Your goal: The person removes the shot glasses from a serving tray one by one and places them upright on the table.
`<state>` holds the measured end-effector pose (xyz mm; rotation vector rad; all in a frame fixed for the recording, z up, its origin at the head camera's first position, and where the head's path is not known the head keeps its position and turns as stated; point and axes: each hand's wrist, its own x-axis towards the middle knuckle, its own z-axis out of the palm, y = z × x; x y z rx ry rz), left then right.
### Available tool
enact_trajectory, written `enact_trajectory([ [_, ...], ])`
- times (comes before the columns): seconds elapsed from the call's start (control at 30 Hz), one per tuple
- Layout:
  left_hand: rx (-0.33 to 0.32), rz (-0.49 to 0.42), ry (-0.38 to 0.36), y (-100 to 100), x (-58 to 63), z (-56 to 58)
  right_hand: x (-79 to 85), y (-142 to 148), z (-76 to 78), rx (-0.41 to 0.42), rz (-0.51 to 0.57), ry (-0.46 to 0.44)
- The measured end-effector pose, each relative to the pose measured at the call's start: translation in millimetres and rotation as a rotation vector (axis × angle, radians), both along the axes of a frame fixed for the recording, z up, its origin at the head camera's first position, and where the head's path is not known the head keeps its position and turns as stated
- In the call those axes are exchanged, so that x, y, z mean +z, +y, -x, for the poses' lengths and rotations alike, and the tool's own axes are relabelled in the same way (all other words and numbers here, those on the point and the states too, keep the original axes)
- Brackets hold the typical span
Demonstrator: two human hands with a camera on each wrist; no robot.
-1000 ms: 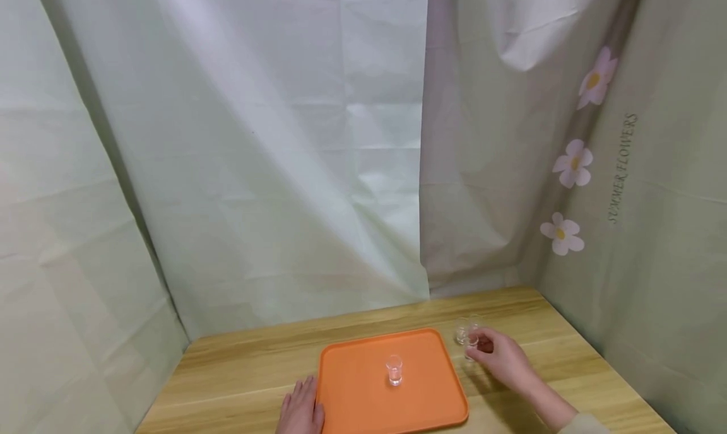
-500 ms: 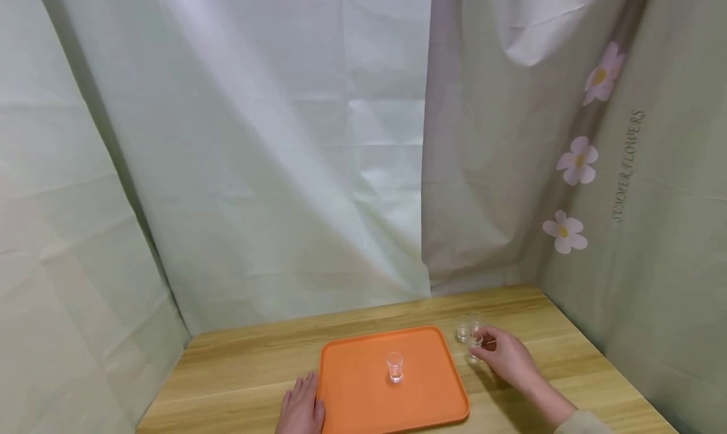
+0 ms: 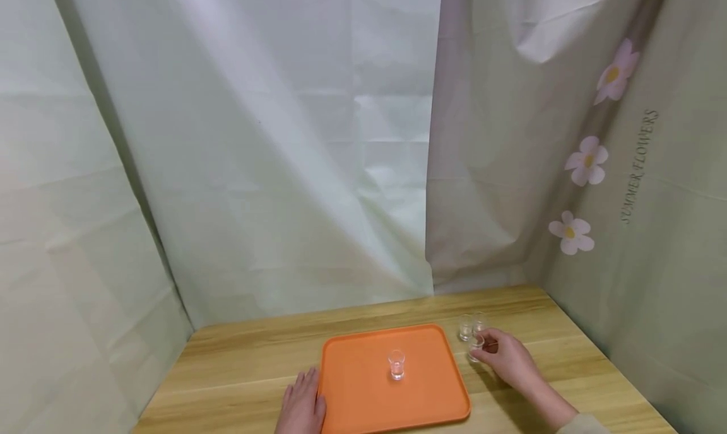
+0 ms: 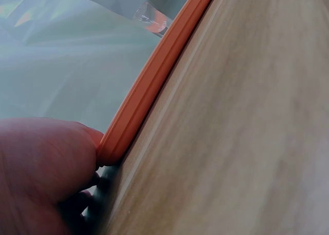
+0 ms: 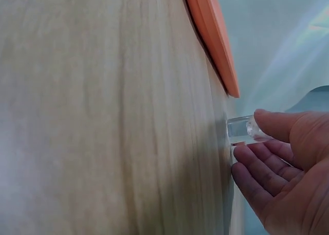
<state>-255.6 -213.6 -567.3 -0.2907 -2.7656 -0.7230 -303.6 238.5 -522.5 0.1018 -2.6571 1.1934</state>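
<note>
A small clear shot glass (image 3: 397, 366) stands upright on the orange tray (image 3: 358, 396). Right of the tray, several similar glasses sit close together on the wooden table. My right hand (image 3: 507, 360) pinches the nearest of them, a shot glass (image 5: 239, 127), between thumb and fingertips; it stands with its base at the tabletop. Just behind it are two more shot glasses (image 3: 465, 328), partly overlapping in the head view. Along the tray's left edge lies my left hand (image 3: 301, 405), fingers extended on the table. Its thumb (image 4: 77, 142) touches the tray's rim in the left wrist view.
The wooden table (image 3: 244, 364) extends on both sides of the tray. Pale curtains (image 3: 284, 200) hang at the back and sides, and flowers are printed on the right one (image 3: 670, 282).
The head view has shifted slightly, so everything sits a little differently in the frame. Both hands, the tray and the glasses keep their places relative to each other.
</note>
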Motion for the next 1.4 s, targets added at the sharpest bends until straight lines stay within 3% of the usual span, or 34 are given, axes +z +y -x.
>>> enact_trajectory([
  [0.23,0.002,-0.004,0.021,-1,-1.1,0.9,2.9,1,-2.4,0.003,0.014,-0.006],
  [0.5,-0.008,-0.011,0.034,-2,-4.0,3.3,20.2,0,-14.3,0.011,-0.028,0.054],
  [0.73,-0.015,-0.005,0.075,-2,-7.6,3.1,33.0,-12,-21.6,0.041,-0.04,0.103],
  [0.93,-0.012,-0.002,0.058,-2,-5.1,2.0,39.0,-30,-22.4,0.085,-0.015,0.116],
  [1.2,-0.006,-0.006,0.044,-2,-2.9,2.4,36.6,-63,-19.2,0.202,0.021,0.1],
  [1.4,-0.006,-0.004,0.035,-2,-1.8,2.0,24.2,-85,-16.1,0.416,0.119,0.009],
])
